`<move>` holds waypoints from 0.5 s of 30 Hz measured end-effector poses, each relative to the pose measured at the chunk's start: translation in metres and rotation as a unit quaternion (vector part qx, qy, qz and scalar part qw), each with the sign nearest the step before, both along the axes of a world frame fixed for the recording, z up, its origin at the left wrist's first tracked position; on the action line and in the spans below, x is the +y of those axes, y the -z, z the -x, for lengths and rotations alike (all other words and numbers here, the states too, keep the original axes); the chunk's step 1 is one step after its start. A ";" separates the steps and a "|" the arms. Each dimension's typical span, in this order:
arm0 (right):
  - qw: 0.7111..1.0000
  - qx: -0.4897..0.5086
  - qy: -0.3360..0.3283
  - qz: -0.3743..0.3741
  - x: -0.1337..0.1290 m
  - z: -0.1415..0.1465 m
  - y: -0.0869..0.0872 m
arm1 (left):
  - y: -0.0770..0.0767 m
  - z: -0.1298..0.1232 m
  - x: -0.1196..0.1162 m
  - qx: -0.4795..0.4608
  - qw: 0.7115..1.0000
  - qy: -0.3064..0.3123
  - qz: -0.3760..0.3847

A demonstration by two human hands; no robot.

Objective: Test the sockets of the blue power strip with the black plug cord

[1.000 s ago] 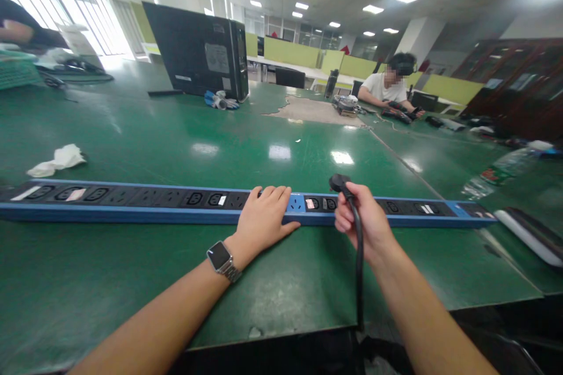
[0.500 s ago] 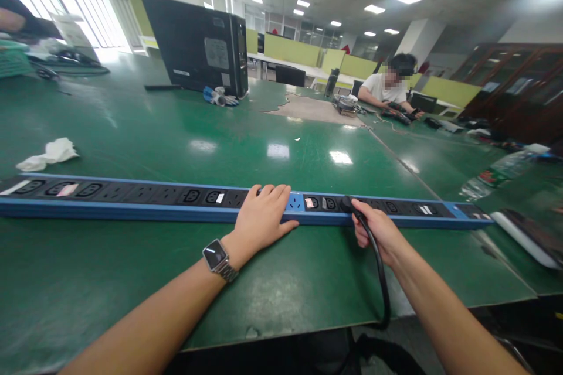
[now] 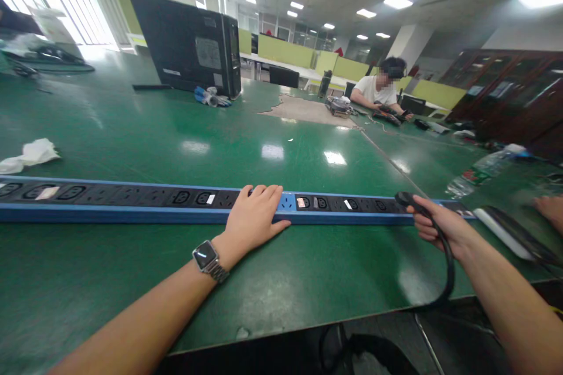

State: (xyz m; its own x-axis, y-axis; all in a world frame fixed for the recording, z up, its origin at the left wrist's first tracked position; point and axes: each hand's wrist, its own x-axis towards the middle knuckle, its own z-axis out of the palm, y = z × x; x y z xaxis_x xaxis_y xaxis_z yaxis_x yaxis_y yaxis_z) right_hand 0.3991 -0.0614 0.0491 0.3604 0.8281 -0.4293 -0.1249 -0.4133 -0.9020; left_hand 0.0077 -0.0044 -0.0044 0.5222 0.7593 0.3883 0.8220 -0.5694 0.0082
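And here's the left hand [image 3: 254,215], laid palm down across the long blue-and-black power strip [image 3: 334,204], its fingers together but open and draped over the top, thumb out along the near side. A watch [image 3: 206,255] sits on that wrist. Over to the right, the right hand [image 3: 444,225] has its fingers closed around a black plug [image 3: 404,198], right at the strip's right-hand part; whether the plug touches the sockets, I can't tell. Its thick cord [image 3: 449,275] loops down from the hand and over the near edge of the green desk [image 3: 246,281].

The strip runs sideways along the desk, its left end out of view. Just beyond it on the left lies crumpled white tissue [image 3: 38,152]; near its right end, a black-and-white device [image 3: 505,231], with a plastic bottle [image 3: 486,171] on its side behind. Another person's hand [image 3: 549,210] pokes in at the right edge. Farther back stands a black computer case [image 3: 189,47], gloves [image 3: 212,96] beside its base, and across the desk a person in a white shirt [image 3: 376,91] leans over some dark gear.
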 end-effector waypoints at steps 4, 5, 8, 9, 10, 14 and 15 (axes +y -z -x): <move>0.999 0.017 -0.007 0.034 0.004 -0.022 0.017 | 0.000 0.000 0.000 0.004 1.000 -0.006 0.000; 0.999 0.025 -0.011 0.037 0.005 -0.021 0.019 | 0.000 0.000 0.000 0.004 1.000 -0.005 0.000; 0.997 0.050 -0.021 0.050 0.006 -0.013 0.022 | 0.000 0.000 0.000 0.006 1.000 -0.001 0.001; 0.997 0.053 -0.023 0.054 0.004 -0.011 0.022 | 0.001 0.000 0.000 0.006 1.000 0.000 0.001; 0.997 0.049 -0.025 0.057 0.003 -0.011 0.023 | 0.001 0.000 0.000 0.005 1.000 0.002 0.001; 0.997 -0.054 -0.005 0.062 -0.002 -0.013 0.017 | 0.002 0.001 0.001 -0.008 1.000 0.008 0.000; 0.995 -0.081 0.009 0.049 -0.002 -0.011 0.013 | 0.002 0.002 0.001 -0.017 1.000 0.011 0.001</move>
